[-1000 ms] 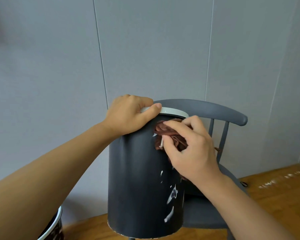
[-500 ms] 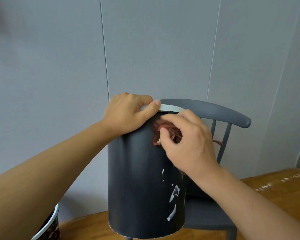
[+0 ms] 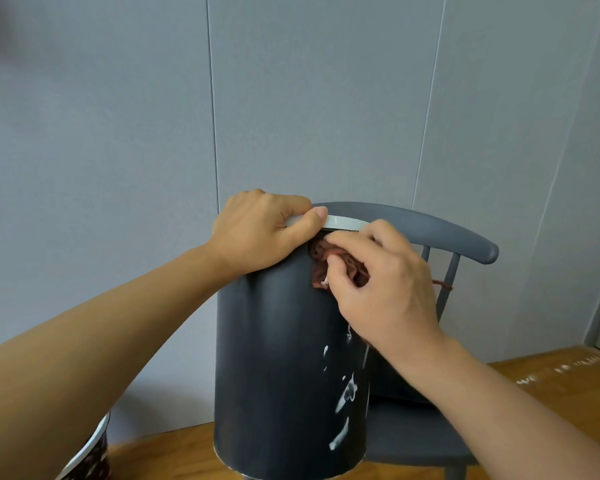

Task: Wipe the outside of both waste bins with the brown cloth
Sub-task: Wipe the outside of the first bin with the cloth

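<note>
Since a second ago the right hand [image 3: 383, 289] has carried the brown cloth [image 3: 336, 265] up the wall of the dark bin [image 3: 278, 358], from below the rim to just under the white rim [image 3: 343, 223].

Head view: the left hand [image 3: 257, 233] curls over that rim, thumb along its edge, probably to steady the bin, which is tipped toward the camera on the wooden desk [image 3: 174, 455]. The right hand's fingers pinch the bunched, wrinkled cloth and press it to the smooth matte cylinder. White smears [image 3: 347, 396] streak the wall lower down, unwiped. A second bin [image 3: 90, 455], patterned with a white rim, shows at bottom left. A grey chair [image 3: 430, 226] stands behind.
</note>
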### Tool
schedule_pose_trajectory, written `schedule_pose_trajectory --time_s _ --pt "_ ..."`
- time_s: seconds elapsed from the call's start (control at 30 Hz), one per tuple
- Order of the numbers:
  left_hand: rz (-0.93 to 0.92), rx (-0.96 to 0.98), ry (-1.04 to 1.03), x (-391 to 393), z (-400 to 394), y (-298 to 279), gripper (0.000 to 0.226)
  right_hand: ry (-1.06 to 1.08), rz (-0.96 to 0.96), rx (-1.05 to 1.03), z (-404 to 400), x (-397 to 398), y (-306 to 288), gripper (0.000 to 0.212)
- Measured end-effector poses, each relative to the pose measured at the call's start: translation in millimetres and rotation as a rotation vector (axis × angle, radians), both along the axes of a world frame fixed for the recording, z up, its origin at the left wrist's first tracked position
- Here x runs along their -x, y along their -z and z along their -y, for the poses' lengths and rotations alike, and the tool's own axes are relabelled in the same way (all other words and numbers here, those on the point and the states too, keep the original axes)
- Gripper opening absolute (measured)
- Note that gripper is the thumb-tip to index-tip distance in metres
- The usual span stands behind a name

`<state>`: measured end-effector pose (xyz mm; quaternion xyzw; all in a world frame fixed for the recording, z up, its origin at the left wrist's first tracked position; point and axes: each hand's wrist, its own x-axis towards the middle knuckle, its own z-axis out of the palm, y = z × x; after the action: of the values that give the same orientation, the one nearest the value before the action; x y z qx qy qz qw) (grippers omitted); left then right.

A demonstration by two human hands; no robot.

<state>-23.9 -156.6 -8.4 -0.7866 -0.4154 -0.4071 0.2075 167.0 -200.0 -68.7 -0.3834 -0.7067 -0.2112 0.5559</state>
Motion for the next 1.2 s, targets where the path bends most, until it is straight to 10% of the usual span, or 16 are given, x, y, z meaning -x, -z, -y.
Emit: schedule_pose_trajectory --time_s 0.17,0.93,1.2 --pt "0.007 0.009 0.002 3.2 -2.6 0.1 0.054 -0.02 0.24 -0.014 21.2 -6.2 42.4 0.041" --pt "-0.036 0.021 0.02 -5.0 -6.6 -3.3 0.054 0.027 0.062 0.0 -3.7 -19.7 8.6 0.03" --pt "0.016 0.08 0.002 0.3 -14.1 -5.1 0.051 -0.179 0.279 0.092 35.7 -27.6 90.7 0.039"
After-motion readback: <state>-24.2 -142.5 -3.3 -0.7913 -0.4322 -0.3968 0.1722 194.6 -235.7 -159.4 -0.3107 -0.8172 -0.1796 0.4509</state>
